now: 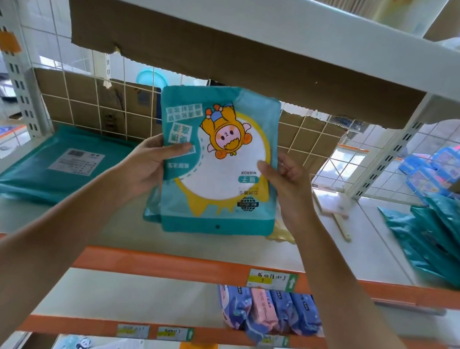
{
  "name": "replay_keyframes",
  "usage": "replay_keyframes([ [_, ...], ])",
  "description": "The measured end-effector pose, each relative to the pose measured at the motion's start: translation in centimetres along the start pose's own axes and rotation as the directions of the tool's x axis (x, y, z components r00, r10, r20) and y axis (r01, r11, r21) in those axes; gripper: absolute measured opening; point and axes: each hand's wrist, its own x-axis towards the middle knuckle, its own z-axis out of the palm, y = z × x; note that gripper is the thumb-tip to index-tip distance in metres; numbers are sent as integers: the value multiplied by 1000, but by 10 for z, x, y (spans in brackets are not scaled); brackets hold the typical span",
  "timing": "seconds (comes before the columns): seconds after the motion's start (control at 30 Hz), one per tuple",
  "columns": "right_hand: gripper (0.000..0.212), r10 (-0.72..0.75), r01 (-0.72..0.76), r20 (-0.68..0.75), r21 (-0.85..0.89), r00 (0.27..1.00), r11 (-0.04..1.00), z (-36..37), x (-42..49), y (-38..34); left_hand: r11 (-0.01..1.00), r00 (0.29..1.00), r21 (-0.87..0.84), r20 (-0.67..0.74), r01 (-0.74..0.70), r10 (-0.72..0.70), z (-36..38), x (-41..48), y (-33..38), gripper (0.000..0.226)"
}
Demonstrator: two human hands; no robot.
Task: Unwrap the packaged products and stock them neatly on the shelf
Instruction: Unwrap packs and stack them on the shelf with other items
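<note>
Teal packet (pixel 217 172): pinched at both side edges, 1 hand to each side.
Left fingers (pixel 178 148): thumb laid across the printed front, the others curled behind the left edge.
Right fingers (pixel 265 169): thumb pressed on the front near the right edge, the rest wrapped behind it.
Left hand (pixel 145 167): bare forearm reaching in from the lower left.
Right hand (pixel 287 190): bare forearm reaching in from the lower right.
Packet's pose: front toward the camera, print upside down (the word MIRROR reads inverted), tilted up over the middle of the shelf (pixel 214 247); whether its lower edge touches the board, I cannot tell.
Under the packet: another teal pack (pixel 151 208) lies flat, mostly hidden.
Left stack (pixel 59 165): flat teal packets, backs up, a white barcode sticker on top.
Right pile (pixel 446 247): teal packets slumped and overlapping at the shelf's right end.
Wooden stick (pixel 342 227): lying between the held packet and the right pile.
Orange strip (pixel 154 263): runs along the shelf's front edge, carrying 1 handwritten price label (pixel 271 279).
Wire grid (pixel 86 104): white, backing the shelf, cardboard behind it.
Lower shelf: blue and pink packs (pixel 269 312) standing in a row.
</note>
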Motion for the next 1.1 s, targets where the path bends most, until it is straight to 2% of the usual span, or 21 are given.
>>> replay_keyframes([
  [0.17, 26, 44, -44, -19, -7, 999, 999, -6, -3, 9, 995, 976, -91, -219, -29, 8, -2, 0, -10, 28],
  [0.3, 30, 142, -144, -39, -57, 989, 988, -9, -1, 19, 968, 955, -227, -295, -104, 34, -1, -2, -19, 19],
  [0.37, 44, 205, -202, -50, 69, 977, 977, -6, 0, 21, 951, 956, -283, -291, -122, 36, 2, -5, -27, 22],
  [0.4, 40, 209, -197, -75, 135, 975, 971, -4, 1, 22, 950, 961, -293, -277, -108, 24, 3, -6, -31, 26],
  [0.47, 19, 181, -145, -158, 217, 971, 965, 0, 4, 21, 956, 975, -285, -223, -64, -1, 2, -10, -35, 40],
  [0.53, 17, 111, -67, -240, 183, 964, 981, 3, 8, 17, 968, 987, -251, -157, -19, -21, -5, -13, -37, 65],
  [0.57, 17, 67, -30, -263, 143, 963, 989, 3, 10, 14, 965, 989, -260, -146, -19, -20, -10, -14, -36, 70],
  [0.6, 16, 30, -2, -270, 103, 962, 995, 2, 12, 9, 958, 987, -284, -162, -36, -11, -17, -16, -35, 63],
  [0.67, 14, -17, 20, -247, 9, 969, 1000, -1, 17, -2, 959, 961, -274, -277, -78, -1, -26, -20, -28, 41],
  [0.7, 13, -31, 19, -225, -55, 974, 998, -3, 19, -8, 973, 932, -210, -362, -92, 11, -33, -20, -24, 45],
  [0.77, 15, -58, 26, -173, -184, 983, 983, -5, 24, -18, 988, 835, -53, -542, -144, 93, -44, -21, -11, 74],
  [0.8, 17, -65, 30, -140, -241, 988, 970, -6, 27, -23, 985, 794, 65, -585, -159, 166, -45, -22, -2, 84],
  [0.83, 18, -58, 26, -103, -284, 993, 958, -5, 29, -28, 956, 771, 244, -573, -164, 279, -42, -23, 9, 82],
  [0.87, 20, -42, 20, -64, -314, 997, 949, -4, 31, -33, 867, 764, 472, -497, -160, 411, -36, -23, 19, 72],
  [0.9, 21, -25, 15, -25, -335, 999, 942, -3, 33, -38, 726, 763, 666, -375, -173, 526, -30, -24, 29, 62],
  [0.93, 21, -10, 12, 10, -356, 1000, 934, -1, 35, -43, 593, 756, 772, -242, -229, 608, -22, -23, 39, 57],
  [0.97, 21, 5, 11, 41, -382, 999, 924, 1, 38, -48, 490, 769, 829, -120, -270, 628, -12, -21, 49, 56],
  [1.0, 20, 17, 14, 72, -408, 997, 913, 4, 40, -52, 397, 809, 872, -2, -287, 588, -4, -19, 56, 55],
  [1.03, 20, 28, 17, 100, -424, 995, 905, 7, 42, -56, 311, 866, 904, 115, -295, 487, 3, -16, 62, 51],
  [1.1, 21, 44, 16, 134, -417, 990, 909, 13, 46, -60, 198, 946, 937, 249, -289, 206, 12, -6, 69, 29],
])
